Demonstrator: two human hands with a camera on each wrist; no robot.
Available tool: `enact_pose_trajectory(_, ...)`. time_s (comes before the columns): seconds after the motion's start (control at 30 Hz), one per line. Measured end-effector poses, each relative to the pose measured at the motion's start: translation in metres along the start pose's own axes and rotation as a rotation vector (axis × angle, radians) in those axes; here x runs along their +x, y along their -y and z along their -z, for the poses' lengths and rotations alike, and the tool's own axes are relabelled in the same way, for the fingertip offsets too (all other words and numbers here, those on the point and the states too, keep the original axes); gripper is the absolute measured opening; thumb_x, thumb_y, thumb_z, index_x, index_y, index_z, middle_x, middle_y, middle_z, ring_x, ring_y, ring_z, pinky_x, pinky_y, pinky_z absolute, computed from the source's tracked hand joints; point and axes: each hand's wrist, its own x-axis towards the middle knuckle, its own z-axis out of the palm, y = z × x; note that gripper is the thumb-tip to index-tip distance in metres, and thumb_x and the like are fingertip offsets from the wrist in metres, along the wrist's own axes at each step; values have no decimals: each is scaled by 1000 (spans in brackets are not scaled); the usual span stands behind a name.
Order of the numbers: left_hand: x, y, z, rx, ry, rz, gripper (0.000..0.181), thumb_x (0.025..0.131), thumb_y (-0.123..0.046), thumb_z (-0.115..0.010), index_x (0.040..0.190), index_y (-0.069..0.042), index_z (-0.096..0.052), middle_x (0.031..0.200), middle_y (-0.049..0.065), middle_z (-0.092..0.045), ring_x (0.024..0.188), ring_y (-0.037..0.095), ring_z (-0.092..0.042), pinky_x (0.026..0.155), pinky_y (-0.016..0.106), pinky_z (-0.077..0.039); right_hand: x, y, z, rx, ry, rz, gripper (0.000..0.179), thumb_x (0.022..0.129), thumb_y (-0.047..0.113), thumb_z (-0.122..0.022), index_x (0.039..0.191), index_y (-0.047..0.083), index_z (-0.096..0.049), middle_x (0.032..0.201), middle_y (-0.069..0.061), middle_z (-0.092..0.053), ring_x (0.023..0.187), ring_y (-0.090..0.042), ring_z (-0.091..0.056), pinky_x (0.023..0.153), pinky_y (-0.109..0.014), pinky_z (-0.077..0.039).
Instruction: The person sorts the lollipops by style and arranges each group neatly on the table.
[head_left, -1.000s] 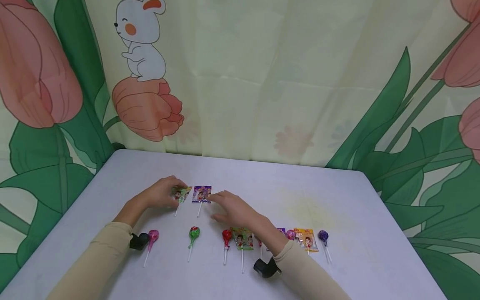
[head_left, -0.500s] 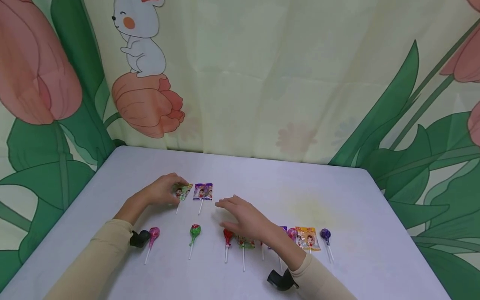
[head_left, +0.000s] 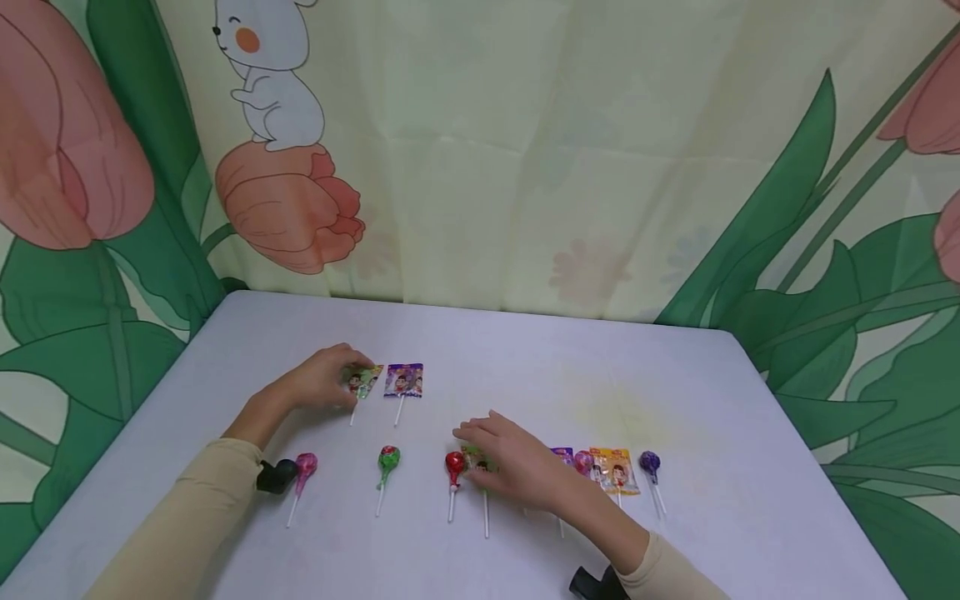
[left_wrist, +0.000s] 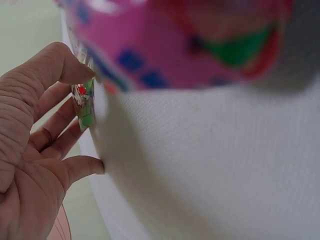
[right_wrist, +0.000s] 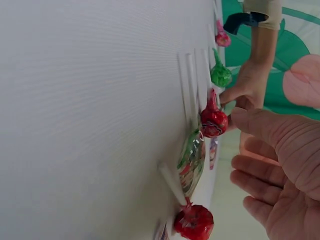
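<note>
A left hand (head_left: 326,381) is pinching a green-wrapped lollipop (head_left: 363,382); the right hand (head_left: 521,461), fingers spread and empty, is hovering low, risking bumping a red lollipop (head_left: 454,464).

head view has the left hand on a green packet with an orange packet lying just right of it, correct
Not quite: the packet just to the right is a purple packet, not orange, as the head view shows. The left hand is on a green packet.

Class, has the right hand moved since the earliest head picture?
Yes: the right hand moved rightward and back, away from the far purple packet.
</note>
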Motion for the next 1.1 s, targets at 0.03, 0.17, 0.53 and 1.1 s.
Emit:
enact_pose_trajectory(0.03,0,0,0,-2,1,-2,57,75,-7,-86,128,-1,-67,117,12,-62,110,29,-58,102,52,-50,-2,-1,0,2,-4,4,49,94,21,-75,138,6,-62,139,-9,-62,133,-26,-55,120,-45,-33)
enact_pose_trajectory(0.17,1,-1,0,-8,6,-2,57,76,-7,-86,129,-1,-66,118,12,-63,111,29,-58,103,52,-49,-11,-5,-1,7,3,-16,48,94,22,-74,138,8,-62,138,-8,-63,132,-25,-56,119,-45,-35)
enact_pose_trajectory(0.53,2,0,-2,-7,5,11,58,75,-7,-86,129,-2,-66,117,10,-63,112,29,-58,104,52,-49,-26,-11,-4,37,40,-59,47,92,18,-75,136,12,-64,134,-2,-63,124,-17,-59,107,-38,-49)
enact_pose_trajectory(1.1,2,-1,-2,-10,-1,34,58,76,-7,-86,130,-2,-66,119,12,-62,114,30,-57,105,53,-48,-22,-18,-9,33,73,-48,45,91,15,-75,135,11,-65,127,-1,-65,115,-13,-60,101,-34,-52)
